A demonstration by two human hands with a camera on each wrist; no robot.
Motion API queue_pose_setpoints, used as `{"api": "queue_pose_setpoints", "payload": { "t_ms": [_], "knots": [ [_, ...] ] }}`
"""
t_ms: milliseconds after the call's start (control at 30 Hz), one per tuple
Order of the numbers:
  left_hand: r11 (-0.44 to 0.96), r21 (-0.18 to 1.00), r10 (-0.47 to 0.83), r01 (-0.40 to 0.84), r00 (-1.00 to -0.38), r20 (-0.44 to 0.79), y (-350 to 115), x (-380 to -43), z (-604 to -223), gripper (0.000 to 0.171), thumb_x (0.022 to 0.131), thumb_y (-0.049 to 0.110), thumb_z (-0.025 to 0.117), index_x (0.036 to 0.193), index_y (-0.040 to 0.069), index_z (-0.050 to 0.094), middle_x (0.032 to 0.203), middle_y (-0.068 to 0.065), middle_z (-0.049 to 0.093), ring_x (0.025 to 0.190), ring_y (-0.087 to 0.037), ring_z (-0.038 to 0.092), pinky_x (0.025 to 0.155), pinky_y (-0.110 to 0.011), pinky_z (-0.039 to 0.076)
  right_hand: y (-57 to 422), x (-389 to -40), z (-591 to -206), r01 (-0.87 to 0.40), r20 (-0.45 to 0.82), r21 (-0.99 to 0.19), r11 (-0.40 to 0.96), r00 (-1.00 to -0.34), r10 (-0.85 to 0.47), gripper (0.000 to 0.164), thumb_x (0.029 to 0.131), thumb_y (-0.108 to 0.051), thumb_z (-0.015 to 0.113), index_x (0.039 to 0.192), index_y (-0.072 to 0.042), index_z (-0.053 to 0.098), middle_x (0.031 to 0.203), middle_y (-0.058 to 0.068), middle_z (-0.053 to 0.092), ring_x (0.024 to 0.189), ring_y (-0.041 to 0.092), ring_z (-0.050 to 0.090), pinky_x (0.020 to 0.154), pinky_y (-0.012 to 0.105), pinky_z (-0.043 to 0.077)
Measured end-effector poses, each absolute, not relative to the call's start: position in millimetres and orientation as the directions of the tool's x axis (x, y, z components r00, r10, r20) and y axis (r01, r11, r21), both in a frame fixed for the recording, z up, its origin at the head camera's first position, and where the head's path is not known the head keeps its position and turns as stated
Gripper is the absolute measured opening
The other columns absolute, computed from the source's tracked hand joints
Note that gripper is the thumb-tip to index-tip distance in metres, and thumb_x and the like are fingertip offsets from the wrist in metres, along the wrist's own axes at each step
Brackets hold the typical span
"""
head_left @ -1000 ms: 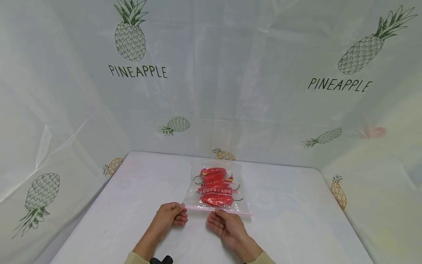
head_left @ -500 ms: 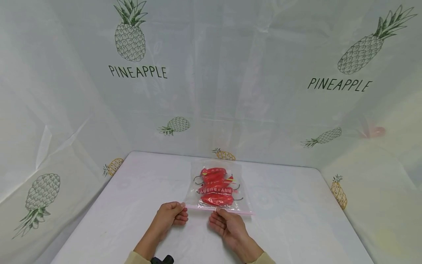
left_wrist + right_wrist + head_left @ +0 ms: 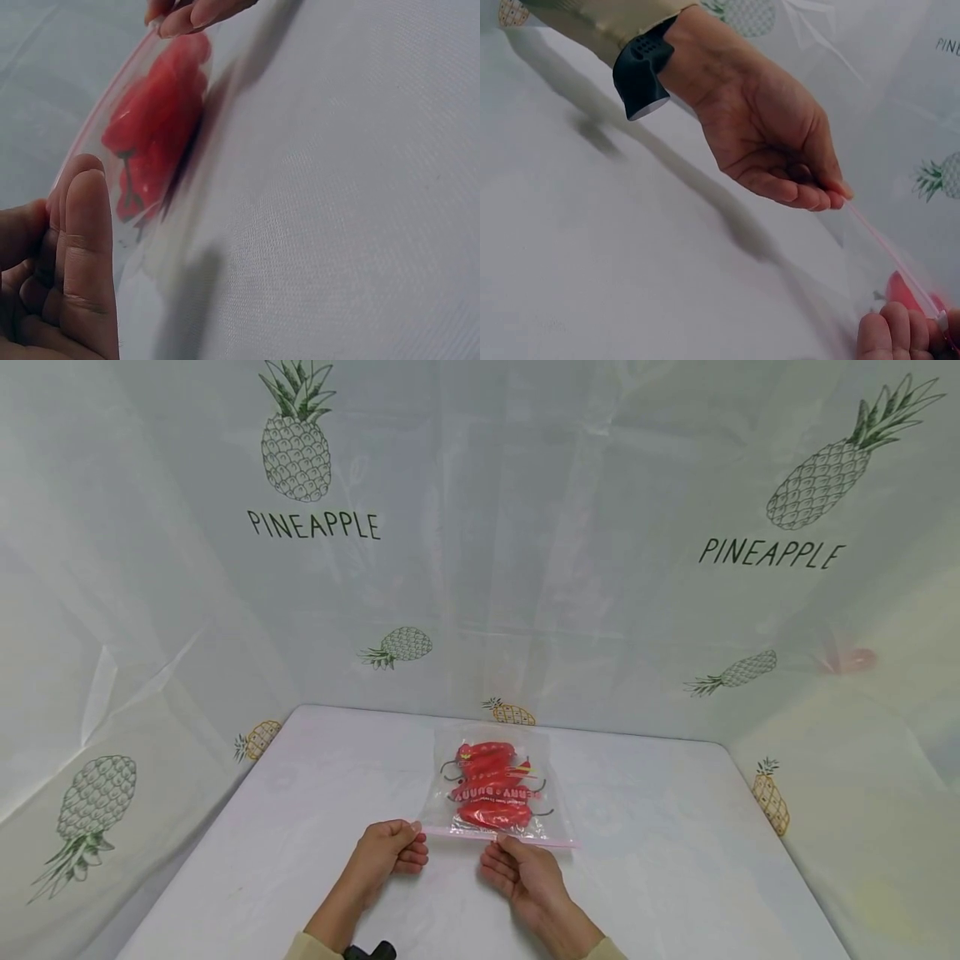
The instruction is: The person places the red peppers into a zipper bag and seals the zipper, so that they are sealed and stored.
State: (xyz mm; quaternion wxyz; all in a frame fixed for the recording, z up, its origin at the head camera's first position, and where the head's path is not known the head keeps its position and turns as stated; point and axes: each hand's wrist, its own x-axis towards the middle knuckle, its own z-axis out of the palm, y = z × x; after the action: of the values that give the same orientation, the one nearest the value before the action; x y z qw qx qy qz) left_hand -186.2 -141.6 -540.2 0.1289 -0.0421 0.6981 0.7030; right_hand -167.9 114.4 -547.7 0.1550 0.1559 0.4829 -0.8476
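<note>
A clear zip bag [image 3: 491, 781] with a pink closure strip along its near edge lies at the middle of the table. Several red peppers [image 3: 495, 814] with dark stems fill it, seen through the printed plastic. My left hand [image 3: 386, 852] pinches the strip's left end between thumb and fingers. Near the middle of the strip, my right hand [image 3: 525, 877] pinches it with thumb and index finger. The left wrist view has the pink strip [image 3: 105, 105] stretched between both hands, its edge lifted off the table. From the right wrist, my left hand [image 3: 772, 135] shows its palm side with curled fingers.
The white-covered table [image 3: 660, 835] extends to both sides of the bag. A pale curtain [image 3: 525, 527] printed with pineapples stands behind and along the sides. A black wrist-worn device [image 3: 641, 71] sits at my left wrist.
My right hand has slid slightly to the right along the pink strip. The left hand stays at its corner, and the bag lies nearly where it was.
</note>
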Motion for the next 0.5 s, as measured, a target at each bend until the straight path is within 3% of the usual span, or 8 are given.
{"api": "queue_pose_setpoints", "payload": {
  "t_ms": [500],
  "knots": [
    [-0.002, 0.973, 0.111, -0.23, -0.967, -0.228, -141, -186, -541, 0.037, 0.11, 0.021, 0.058, 0.108, -0.016, 0.065, 0.083, -0.008, 0.072, 0.071, -0.016, 0.073, 0.066, -0.026, 0.065, 127, -164, -546, 0.404, -0.419, -0.781, -0.475, -0.905, -0.081, 0.038, 0.106, -0.022, 0.065, 0.128, 0.009, 0.06, 0.102, 0.013, 0.077, 0.095, 0.021, 0.078, 0.094, 0.042, 0.064]
  ]
}}
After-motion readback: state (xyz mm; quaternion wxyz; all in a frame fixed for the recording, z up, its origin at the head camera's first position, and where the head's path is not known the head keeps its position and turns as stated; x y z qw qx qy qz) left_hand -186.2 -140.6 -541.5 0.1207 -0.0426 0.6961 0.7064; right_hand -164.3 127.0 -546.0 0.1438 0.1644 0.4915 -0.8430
